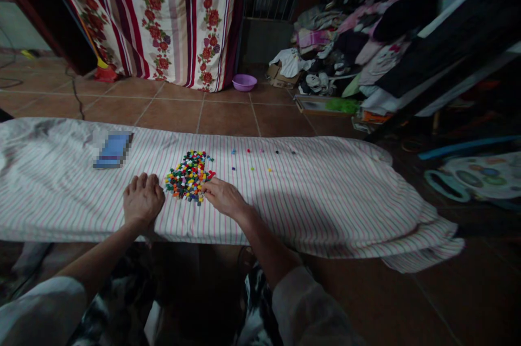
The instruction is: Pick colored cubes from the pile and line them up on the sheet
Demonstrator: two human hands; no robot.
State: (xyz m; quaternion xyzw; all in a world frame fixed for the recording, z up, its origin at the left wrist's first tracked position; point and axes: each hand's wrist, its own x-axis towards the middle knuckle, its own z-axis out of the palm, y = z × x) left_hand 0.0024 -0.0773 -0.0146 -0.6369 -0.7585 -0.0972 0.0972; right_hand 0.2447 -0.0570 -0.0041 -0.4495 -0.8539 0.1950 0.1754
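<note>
R hand (222,195) at right edge of pcs. pile (188,175), L hand (142,200) left; both grips: can't tell. Rec. light fingertip pinch.

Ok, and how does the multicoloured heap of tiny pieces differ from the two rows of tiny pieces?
The multicoloured heap of tiny pieces is crowded together, while the two rows of tiny pieces are spaced apart. The heap holds far more than the rows, which show eight. The right hand is at the heap's right edge; neither hand is at the rows. Both lie on the white, striped cloth.
</note>
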